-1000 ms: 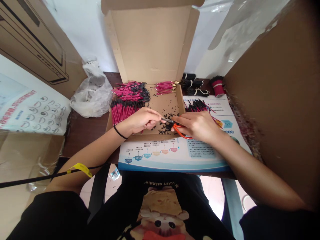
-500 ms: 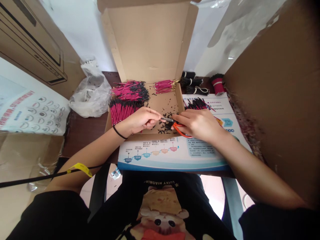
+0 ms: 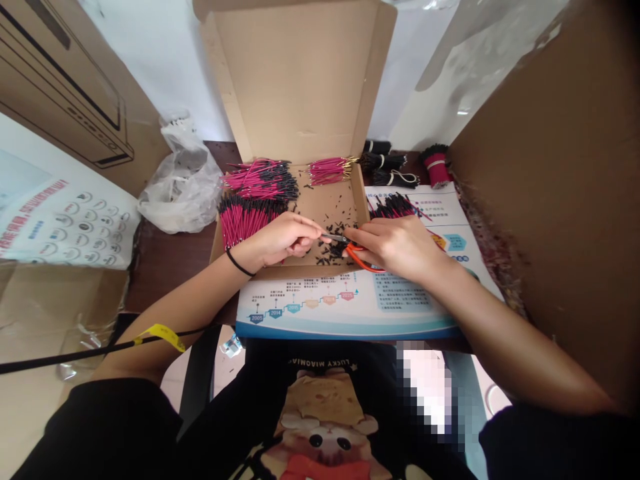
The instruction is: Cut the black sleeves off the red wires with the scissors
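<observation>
**A:** Where's the work at?
**B:** Over the open tan corrugated cardboard box (image 3: 295,87), near its front wall. Both arms are reaching fwd, forearms angling in, hands nearly meeting.

**A:** R hand (image 3: 397,248)?
**B:** Coming in from R of the box, back of hand up, wrist slightly bent. Fingers are clenching round the orange-handled steel scissors (image 3: 356,256), blades pointing L. Can't tell if blades are open or shut, too small.

**A:** L hand (image 3: 283,240)?
**B:** Coming in from L of the box, black elastic wristband (image 3: 237,263) on wrist. Thumb + index are pinching a thin dark piece (image 3: 326,236) right by the blade tips, can't tell exactly what. Other fingers are curling under.

**A:** What's in the box?
**B:** Loose black snipped bits (image 3: 333,223) are scattering across the floor, right under the scissors. Black-tipped pink wire bundles (image 3: 245,223) are lying at the L side, w/ a gold-tipped pink wire bundle (image 3: 327,171) at the back.

**A:** Outside?
**B:** Blue-and-white printed timeline leaflet (image 3: 345,307) is lying along the front + R of the box, w/ another black-tipped wire bundle (image 3: 395,208) sitting on it, just R of the box.
</observation>
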`<act>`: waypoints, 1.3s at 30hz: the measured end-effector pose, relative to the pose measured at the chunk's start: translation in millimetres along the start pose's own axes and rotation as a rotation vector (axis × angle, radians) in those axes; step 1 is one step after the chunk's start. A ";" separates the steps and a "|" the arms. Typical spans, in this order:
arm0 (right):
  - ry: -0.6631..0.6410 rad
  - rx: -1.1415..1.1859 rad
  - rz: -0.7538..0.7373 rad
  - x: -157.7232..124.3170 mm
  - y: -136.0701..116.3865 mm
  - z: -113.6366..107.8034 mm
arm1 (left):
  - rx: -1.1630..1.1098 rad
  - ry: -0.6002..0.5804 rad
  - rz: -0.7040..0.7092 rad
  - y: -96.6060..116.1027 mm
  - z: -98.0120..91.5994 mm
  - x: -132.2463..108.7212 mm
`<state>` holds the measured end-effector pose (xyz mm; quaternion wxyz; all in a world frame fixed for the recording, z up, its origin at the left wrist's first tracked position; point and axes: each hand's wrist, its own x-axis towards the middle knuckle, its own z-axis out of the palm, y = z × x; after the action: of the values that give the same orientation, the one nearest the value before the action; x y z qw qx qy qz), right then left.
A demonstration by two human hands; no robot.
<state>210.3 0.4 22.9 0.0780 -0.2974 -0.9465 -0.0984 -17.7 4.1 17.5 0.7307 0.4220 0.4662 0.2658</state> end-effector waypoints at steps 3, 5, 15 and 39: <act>-0.009 0.012 0.010 0.0 -0.7 -0.6 | 0.007 -0.006 -0.001 0.1 -0.4 -0.1; -0.017 0.021 0.019 0.0 -1.1 -0.8 | 0.010 -0.006 -0.001 0.6 -0.5 -0.3; -0.031 0.024 0.042 -0.2 -0.7 0.0 | 0.017 0.014 -0.020 2.4 1.0 -0.2; 0.095 0.111 0.465 11.3 0.2 9.4 | 0.019 0.052 0.084 1.7 3.4 -3.3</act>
<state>200.5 9.0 16.1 0.1593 -0.4975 -0.8518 -0.0398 -16.0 1.0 21.2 0.7024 0.4410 0.4697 0.3025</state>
